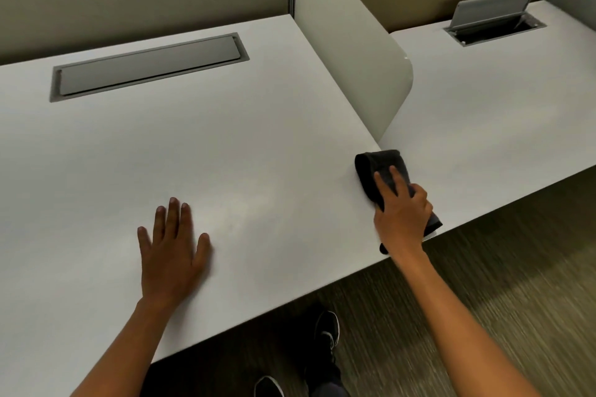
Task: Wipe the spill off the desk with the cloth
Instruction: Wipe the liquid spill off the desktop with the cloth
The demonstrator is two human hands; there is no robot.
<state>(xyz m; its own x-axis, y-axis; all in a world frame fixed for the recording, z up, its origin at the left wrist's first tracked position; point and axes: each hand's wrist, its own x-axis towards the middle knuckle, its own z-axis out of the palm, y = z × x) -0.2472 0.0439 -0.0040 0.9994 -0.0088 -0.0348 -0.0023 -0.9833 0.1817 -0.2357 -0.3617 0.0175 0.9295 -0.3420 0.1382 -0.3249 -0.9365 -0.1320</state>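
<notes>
Desk [225,145] surface runs wide and pale before you, and no clear spill shows on it, only a faint sheen near the middle toward the front edge, so the cloth's next stroke would likely travel leftward from the right-hand edge. Your left hand [172,255] lies flat and spread near the front edge, holding nothing. Your right hand [401,216] presses down on the dark cloth [383,167], fingers clamped over it, its long axis running away from you.

Black cloth [383,171] on plain white desk [225,145] (grey hatch cover [148,66]), brown streaked carpet [483,284], black shoes [327,330].
</notes>
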